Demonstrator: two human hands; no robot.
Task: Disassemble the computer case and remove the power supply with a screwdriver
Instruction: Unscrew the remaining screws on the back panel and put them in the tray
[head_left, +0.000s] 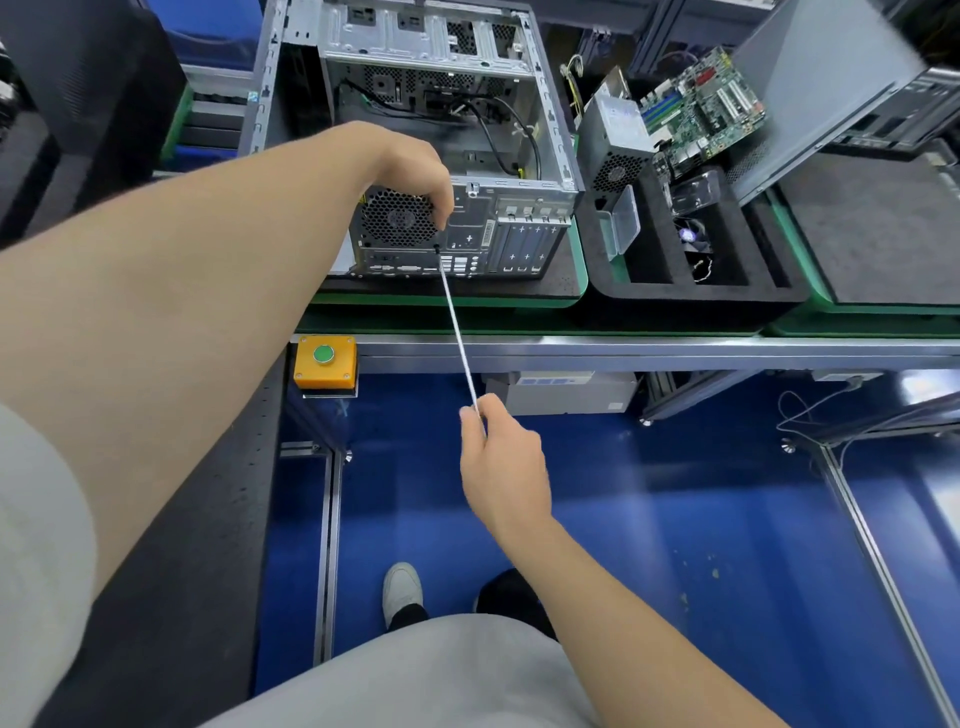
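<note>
An open grey computer case (524, 156) lies on a green-edged black mat, its rear panel with a round fan grille (397, 218) facing me. A long thin screwdriver (457, 327) runs from my right hand (501, 462), which grips its near end, up to a spot on the rear panel just right of the grille. My left hand (415, 176) rests on the case's rear top edge, its fingers pinched down at the screwdriver tip. The tip's contact point is partly hidden by those fingers. Black cables lie inside the case.
A power supply box (613, 140) and a green motherboard (701, 114) rest on a black foam tray (696, 301) to the right. A yellow box with a green button (324, 361) sits on the bench rail. Blue floor and my shoes lie below.
</note>
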